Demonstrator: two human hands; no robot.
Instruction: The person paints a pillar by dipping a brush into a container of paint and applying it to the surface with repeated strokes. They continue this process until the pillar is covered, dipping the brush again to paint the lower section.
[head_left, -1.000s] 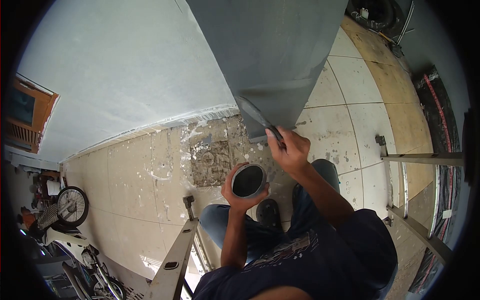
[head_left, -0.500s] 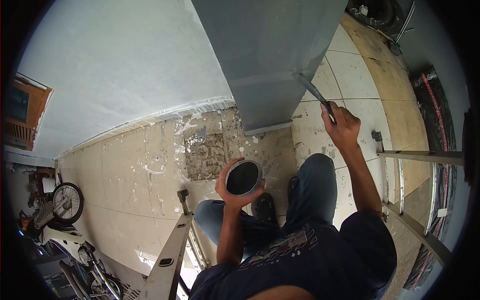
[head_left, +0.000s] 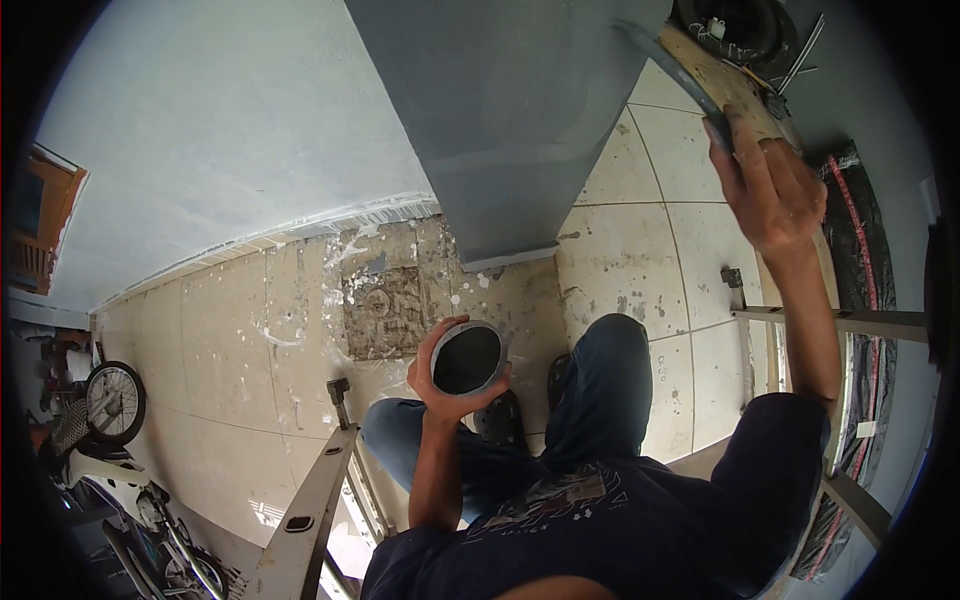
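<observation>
Fingers [head_left: 752,155] of your right hand [head_left: 781,203] grip the brush [head_left: 692,88], angled up-left toward the pillar [head_left: 490,110]; left hand [head_left: 442,400] clasps the cup [head_left: 468,362].

A motorcycle [head_left: 125,480] stands near the light wall [head_left: 240,130].

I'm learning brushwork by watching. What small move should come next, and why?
Probably draw the brush down along the grey column: the right hand holds it with its blurred tip near the column's edge, while the left hand holds the cup apart.
</observation>
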